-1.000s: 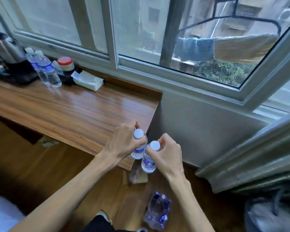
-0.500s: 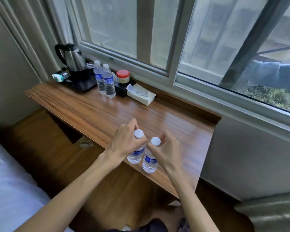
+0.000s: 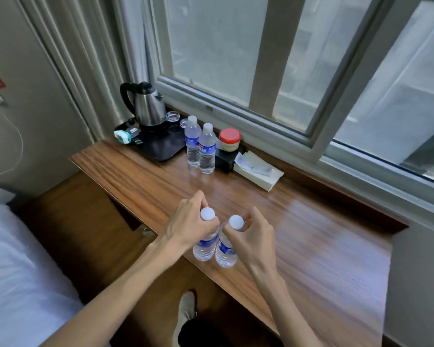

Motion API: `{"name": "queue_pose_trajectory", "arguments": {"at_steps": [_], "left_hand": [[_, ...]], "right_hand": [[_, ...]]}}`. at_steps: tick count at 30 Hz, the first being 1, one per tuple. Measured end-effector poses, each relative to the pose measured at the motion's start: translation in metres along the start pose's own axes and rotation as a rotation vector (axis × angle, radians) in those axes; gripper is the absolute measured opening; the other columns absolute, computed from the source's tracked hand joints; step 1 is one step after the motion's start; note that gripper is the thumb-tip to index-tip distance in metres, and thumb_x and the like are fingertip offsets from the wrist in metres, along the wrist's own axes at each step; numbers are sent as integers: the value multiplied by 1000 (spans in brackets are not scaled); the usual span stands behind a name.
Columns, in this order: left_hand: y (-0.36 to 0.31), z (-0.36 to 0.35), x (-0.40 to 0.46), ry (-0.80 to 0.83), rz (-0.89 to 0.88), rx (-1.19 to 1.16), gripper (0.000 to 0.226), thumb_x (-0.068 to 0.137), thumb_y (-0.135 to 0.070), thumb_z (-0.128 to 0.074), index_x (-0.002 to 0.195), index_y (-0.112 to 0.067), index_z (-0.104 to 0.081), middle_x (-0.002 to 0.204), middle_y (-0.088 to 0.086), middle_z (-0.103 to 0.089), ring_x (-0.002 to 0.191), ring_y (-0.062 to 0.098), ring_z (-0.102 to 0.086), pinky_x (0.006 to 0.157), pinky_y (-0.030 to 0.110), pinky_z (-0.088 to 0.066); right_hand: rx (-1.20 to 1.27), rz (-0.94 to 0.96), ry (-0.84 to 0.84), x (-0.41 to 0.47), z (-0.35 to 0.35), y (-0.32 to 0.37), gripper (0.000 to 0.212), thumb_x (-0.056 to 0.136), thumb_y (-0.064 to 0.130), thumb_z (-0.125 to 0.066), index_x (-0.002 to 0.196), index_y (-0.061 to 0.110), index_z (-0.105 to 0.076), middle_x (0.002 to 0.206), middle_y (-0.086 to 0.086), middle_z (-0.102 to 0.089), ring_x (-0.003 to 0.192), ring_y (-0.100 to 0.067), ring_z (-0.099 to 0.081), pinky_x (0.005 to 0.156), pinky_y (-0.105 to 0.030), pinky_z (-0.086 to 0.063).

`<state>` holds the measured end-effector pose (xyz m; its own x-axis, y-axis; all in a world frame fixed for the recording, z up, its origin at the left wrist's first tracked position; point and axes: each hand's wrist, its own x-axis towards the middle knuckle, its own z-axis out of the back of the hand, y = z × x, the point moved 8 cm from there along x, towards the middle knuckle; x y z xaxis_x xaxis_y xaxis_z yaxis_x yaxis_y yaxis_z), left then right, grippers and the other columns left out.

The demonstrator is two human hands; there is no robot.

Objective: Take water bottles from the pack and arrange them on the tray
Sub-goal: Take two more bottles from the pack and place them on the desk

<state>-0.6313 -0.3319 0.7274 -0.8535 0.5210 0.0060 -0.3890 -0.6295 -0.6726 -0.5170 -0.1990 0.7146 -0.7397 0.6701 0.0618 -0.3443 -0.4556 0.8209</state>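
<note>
My left hand (image 3: 188, 225) grips one small clear water bottle (image 3: 205, 247) by its neck, under the white cap. My right hand (image 3: 254, 234) holds a second bottle (image 3: 225, 251) the same way. Both bottles hang side by side above the near edge of the wooden desk (image 3: 311, 234). At the back of the desk lies a black tray (image 3: 161, 149). Two more bottles (image 3: 202, 149) with blue labels stand upright on the desk just right of it. The pack is out of view.
A steel kettle (image 3: 148, 106) and some glasses (image 3: 173, 117) sit on the tray. Right of the standing bottles are a red-lidded jar (image 3: 229, 141) on a black box and a tissue box (image 3: 258, 171). A white bed (image 3: 15, 271) is at the left, my shoe (image 3: 186, 306) below.
The view has swung left from the floor and desk end toward the tray. My hands, each with its bottle, have moved left along the desk, closer to the tray.
</note>
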Motion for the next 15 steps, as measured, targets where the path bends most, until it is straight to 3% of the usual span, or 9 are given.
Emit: {"name": "queue_pose_trajectory", "arguments": {"at_steps": [4,9,15], "left_hand": [[29,17,52,54,-26,25,30,74,-31,-76,80,-18,-49,71,-1,-64,67,20,-61,53,37,-49],[53,41,106,88,-69,28,30,73,-33,-76,80,-19,-50,74,-2,-64,70,18,-61,53,34,-49],[77,64,164,100,-139,9,29,70,-30,-76,77,-16,-51,67,-2,-64,66,19,-60,54,33,-45]], "right_hand": [[-8,-40,-6,45,-38,17,34,72,27,-74,70,16,-42,60,3,-46,54,-10,-33,44,-18,-30],[-18,-128,-48,84,-75,35,34,70,30,-74,73,10,-47,64,-5,-59,56,-15,-44,47,-24,-32],[-38,-159,-108,121,-109,63,31,69,32,-74,70,15,-49,64,0,-59,56,-12,-44,49,-24,-34]]}}
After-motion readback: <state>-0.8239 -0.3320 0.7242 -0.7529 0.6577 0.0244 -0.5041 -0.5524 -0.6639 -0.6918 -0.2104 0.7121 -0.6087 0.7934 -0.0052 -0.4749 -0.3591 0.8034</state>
